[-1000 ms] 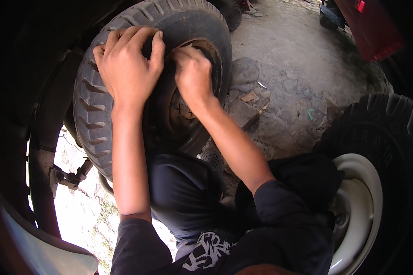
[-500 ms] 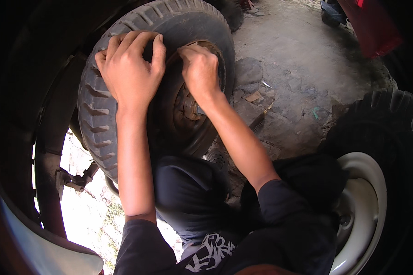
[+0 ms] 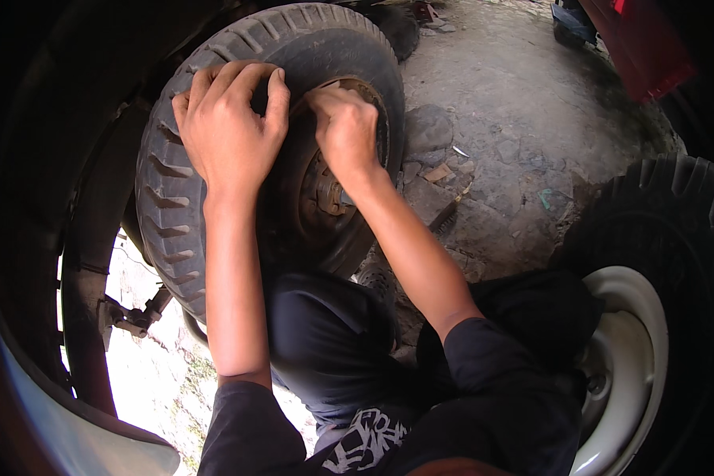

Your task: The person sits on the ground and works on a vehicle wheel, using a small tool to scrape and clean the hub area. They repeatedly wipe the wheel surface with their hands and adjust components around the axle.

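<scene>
My left hand (image 3: 234, 131) rests on the upper left of a black treaded tire (image 3: 169, 206), its fingers spread and bent against the rubber. My right hand (image 3: 345, 131) is closed in a pinch at the upper part of the rusty wheel rim (image 3: 370, 97); a thin, pale edge shows by its fingertips, but I cannot make out what it is. Below that hand, the brown, worn wheel hub (image 3: 328, 190) is partly visible behind my wrist.
A second tire with a white rim (image 3: 639, 341) lies at the right beside my bent legs. Dark metal vehicle parts (image 3: 87, 301) frame the left. A red panel (image 3: 642, 47) hangs top right over broken, dusty ground (image 3: 508, 135) with small scraps.
The view has shifted slightly. My right hand stays at the rim with small movements, a little farther right than a second ago. My left hand keeps its place on the tire.
</scene>
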{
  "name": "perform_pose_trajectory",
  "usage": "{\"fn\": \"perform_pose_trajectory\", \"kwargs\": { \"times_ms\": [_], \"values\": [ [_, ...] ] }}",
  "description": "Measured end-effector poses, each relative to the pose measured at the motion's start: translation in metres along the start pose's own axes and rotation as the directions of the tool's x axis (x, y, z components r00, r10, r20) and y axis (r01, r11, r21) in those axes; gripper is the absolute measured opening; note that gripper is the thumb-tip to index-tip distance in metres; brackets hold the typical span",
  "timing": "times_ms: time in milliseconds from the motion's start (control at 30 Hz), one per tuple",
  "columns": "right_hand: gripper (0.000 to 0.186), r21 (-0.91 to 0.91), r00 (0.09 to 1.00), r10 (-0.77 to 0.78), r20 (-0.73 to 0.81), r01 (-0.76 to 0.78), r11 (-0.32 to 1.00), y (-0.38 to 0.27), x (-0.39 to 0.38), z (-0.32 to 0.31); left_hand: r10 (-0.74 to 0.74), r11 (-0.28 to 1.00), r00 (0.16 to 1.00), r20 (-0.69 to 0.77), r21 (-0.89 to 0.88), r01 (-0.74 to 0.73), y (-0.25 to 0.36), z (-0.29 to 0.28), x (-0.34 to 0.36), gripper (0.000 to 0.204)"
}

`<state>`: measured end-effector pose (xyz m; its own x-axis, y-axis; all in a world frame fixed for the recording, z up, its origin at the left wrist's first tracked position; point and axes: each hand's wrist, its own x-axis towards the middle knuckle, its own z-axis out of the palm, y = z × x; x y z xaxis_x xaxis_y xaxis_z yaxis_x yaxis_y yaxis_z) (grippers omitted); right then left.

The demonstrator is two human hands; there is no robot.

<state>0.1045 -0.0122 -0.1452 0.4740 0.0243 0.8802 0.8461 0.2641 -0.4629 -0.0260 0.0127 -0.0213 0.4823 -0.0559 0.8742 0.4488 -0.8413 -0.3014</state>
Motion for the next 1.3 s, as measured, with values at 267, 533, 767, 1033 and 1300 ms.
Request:
{"fn": "perform_pose_trajectory", "kwargs": {
  "times_ms": [267,533,767,1033,1300],
  "values": [
    [0.024,-0.032,0.999,-0.033,0.023,0.034,0.999,0.003,-0.001,0.004,-0.002,1.000,1.000,0.018,0.013,0.002,0.000,0.001,-0.002,0.020],
    [0.026,-0.051,0.996,-0.075,0.037,0.077,0.996,-0.001,0.000,0.000,0.022,0.999,0.999,-0.028,-0.024,-0.023,0.000,0.007,-0.001,0.015],
    [0.022,0.004,0.996,-0.058,0.064,0.058,0.998,0.012,-0.011,-0.005,0.034,0.999,0.999,-0.026,0.011,-0.033,0.003,0.009,-0.002,0.016],
    [0.018,0.083,0.976,0.210,-0.065,-0.205,0.975,0.054,-0.010,-0.014,0.083,0.995,0.996,-0.023,-0.049,-0.084,0.000,0.010,-0.004,0.017],
    [0.023,-0.028,0.997,0.000,-0.083,-0.002,1.000,0.058,-0.008,0.000,0.106,0.994,0.993,-0.044,-0.029,-0.107,-0.003,0.019,-0.005,0.018]
  ]
}}
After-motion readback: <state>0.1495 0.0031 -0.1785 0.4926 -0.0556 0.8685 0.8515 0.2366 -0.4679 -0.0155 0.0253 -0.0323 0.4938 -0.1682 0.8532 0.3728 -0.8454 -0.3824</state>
